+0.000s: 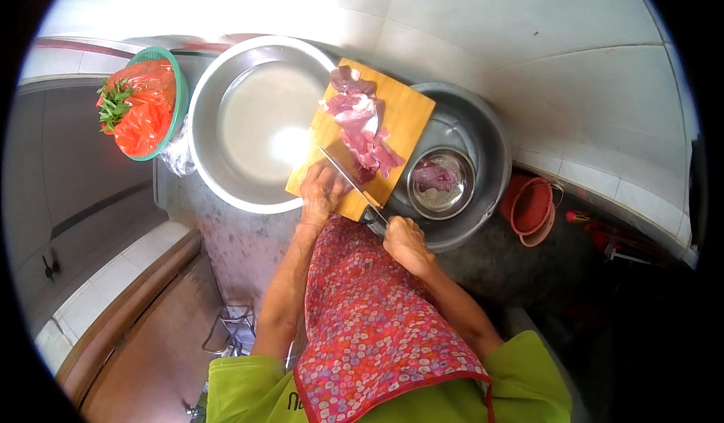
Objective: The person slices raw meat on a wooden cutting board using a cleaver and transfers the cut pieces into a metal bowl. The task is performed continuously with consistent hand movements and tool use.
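Observation:
A wooden cutting board (407, 105) lies tilted across the rims of two basins. Pieces of raw red meat (360, 121) run down its middle. My right hand (406, 240) is closed round the black handle of a kitchen knife (348, 178), whose blade slants up and left over the near part of the board. Just left of the blade, my left hand (323, 189) bends its fingers down onto the near end of the meat; the fingertips are partly hidden.
A large metal basin (207, 133) of cloudy water stands at left, beside a green basket (179, 95) with red plastic bags and green vegetables. On the right, a grey basin (490, 159) contains a metal bowl (441, 213) with meat. Red buckets (532, 208) stand near the wall.

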The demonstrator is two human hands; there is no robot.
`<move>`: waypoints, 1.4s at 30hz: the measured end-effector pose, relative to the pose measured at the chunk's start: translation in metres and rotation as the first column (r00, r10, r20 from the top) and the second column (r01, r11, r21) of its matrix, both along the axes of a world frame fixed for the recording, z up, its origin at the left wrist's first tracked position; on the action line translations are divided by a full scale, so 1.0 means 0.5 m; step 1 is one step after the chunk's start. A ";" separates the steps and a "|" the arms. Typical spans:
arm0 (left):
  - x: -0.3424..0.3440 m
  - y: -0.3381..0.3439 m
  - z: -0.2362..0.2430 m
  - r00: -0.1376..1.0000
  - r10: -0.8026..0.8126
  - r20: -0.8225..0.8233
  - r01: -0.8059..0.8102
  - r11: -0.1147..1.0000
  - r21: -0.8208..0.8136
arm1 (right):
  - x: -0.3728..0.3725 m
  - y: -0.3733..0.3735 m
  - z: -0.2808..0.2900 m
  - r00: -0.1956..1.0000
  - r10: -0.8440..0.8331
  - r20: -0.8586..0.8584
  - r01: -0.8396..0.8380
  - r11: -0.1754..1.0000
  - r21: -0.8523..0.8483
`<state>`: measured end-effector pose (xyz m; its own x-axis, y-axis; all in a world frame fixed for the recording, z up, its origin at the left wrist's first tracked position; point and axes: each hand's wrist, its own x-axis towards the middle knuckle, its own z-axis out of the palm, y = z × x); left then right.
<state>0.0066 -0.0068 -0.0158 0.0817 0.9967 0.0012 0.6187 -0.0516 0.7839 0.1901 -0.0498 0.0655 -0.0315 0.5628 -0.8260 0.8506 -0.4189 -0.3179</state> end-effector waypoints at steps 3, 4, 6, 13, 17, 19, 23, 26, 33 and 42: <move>0.008 0.000 0.005 0.999 -0.008 -0.039 0.009 1.000 0.025 | -0.026 0.033 -0.013 0.999 -0.025 -0.047 0.027 0.998 0.051; 0.011 0.002 0.008 0.999 -0.003 -0.041 0.005 1.000 0.030 | -0.044 0.060 -0.021 0.997 -0.027 -0.076 0.033 0.996 0.088; 0.013 0.000 0.007 0.998 -0.040 -0.053 0.042 0.998 0.046 | -0.066 0.093 -0.038 0.992 -0.046 -0.117 0.065 0.984 0.168; 0.010 -0.001 -0.008 0.987 0.051 -0.152 -0.024 0.985 0.172 | 0.038 0.016 -0.044 0.999 0.014 0.029 -0.016 0.998 0.057; 0.015 -0.004 0.003 0.991 0.041 -0.126 -0.026 0.993 0.119 | 0.056 0.022 -0.014 0.998 -0.052 0.017 0.047 0.968 0.247; 0.013 -0.005 0.000 0.993 0.048 -0.110 -0.037 0.994 0.101 | 0.048 0.019 0.013 0.998 -0.060 -0.002 0.058 0.957 0.286; 0.016 -0.001 0.013 0.984 0.035 -0.172 -0.008 0.988 0.154 | 0.033 -0.003 0.049 0.999 0.024 -0.042 -0.016 0.981 0.192; 0.018 0.001 0.027 0.989 0.042 -0.145 -0.019 0.988 0.156 | 0.020 -0.018 0.053 0.999 0.015 -0.038 -0.008 0.984 0.178; 0.009 -0.005 0.022 0.994 0.001 -0.108 0.001 1.000 0.026 | 0.000 -0.027 0.024 0.999 0.043 0.005 -0.043 0.950 0.310; 0.010 0.002 0.018 0.997 0.036 -0.069 -0.033 0.999 0.044 | -0.008 -0.004 0.032 0.999 0.046 0.008 -0.047 0.994 0.096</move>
